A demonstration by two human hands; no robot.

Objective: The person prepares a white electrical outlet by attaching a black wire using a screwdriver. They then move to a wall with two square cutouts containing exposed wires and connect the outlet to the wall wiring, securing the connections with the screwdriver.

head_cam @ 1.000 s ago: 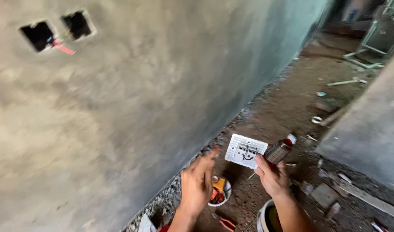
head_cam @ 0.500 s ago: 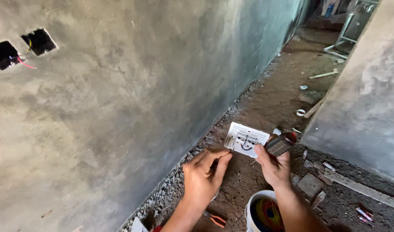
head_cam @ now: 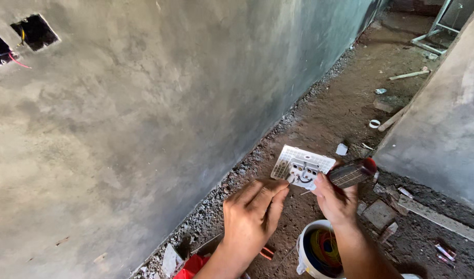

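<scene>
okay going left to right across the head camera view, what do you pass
wall cutouts → red scrap → left hand → white switch plate → right hand → screwdriver handle → white tape roll → plastered pillar

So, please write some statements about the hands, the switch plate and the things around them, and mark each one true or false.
1. The left hand touches the white switch plate with its fingertips. True.
2. The right hand holds a hammer. False: it holds a screwdriver with a dark handle and red end.
3. A white bucket with coloured wires stands below the hands. True.
4. The switch plate is fixed to the wall. False: it is held in the air, above the dirt floor.
5. Two rectangular holes are cut in the wall. True.
</scene>
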